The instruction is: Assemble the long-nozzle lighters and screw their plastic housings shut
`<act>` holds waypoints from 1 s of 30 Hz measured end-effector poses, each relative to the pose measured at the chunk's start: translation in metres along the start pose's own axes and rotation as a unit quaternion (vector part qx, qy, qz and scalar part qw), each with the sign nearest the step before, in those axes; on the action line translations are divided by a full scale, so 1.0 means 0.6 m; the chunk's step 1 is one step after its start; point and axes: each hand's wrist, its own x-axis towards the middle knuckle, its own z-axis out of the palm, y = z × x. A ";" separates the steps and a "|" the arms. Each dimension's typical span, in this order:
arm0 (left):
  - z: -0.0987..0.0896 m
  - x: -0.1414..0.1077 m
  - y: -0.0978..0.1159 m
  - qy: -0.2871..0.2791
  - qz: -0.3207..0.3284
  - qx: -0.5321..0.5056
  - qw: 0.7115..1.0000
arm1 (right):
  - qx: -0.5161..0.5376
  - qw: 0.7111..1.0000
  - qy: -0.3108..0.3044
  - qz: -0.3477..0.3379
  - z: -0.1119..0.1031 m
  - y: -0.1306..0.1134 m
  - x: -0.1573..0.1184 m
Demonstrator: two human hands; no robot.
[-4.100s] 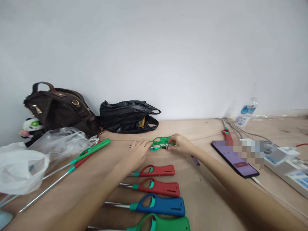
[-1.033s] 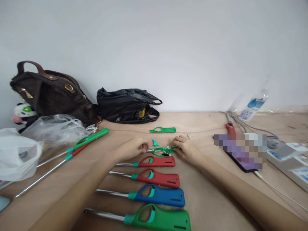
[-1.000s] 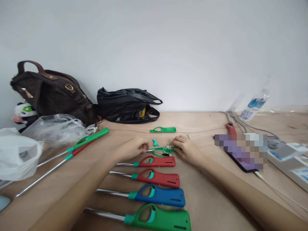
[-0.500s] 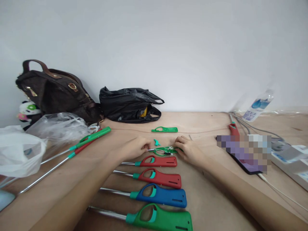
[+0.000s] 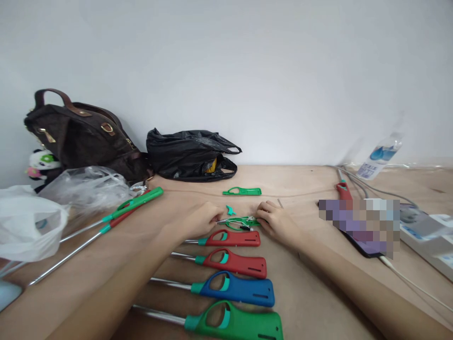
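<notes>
An opened green gas lighter lies across the table in front of me, its white wires and a small black part exposed. My left hand is closed in a pinch on the metal tube at its left end. At the other end, my right hand has its fingers curled on the green handle half, covering its tip. Just beyond sits a loose teal trigger. Farther back rests the other green handle shell. A thin metal pin lies past my right hand.
Nearer me are a red lighter, another red one, a blue one and a green one. Two more lighters lie left, by plastic bags. A phone, a bottle and a black bag stand around.
Both hands stay almost in place around the opened lighter. The left fingers and the tube have shifted very slightly; the other things have not moved.
</notes>
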 end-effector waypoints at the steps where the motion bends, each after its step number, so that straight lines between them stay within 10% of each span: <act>1: 0.000 0.001 0.000 -0.003 0.004 0.009 1.000 | 0.001 1.000 0.000 -0.001 0.000 0.000 0.000; 22: -0.021 0.009 0.071 -0.092 -0.063 0.194 0.975 | 0.058 0.997 0.005 0.041 -0.033 -0.009 0.015; 30: -0.015 0.007 0.059 -0.078 -0.054 0.183 0.979 | 0.077 0.992 -0.085 0.044 -0.041 -0.045 0.019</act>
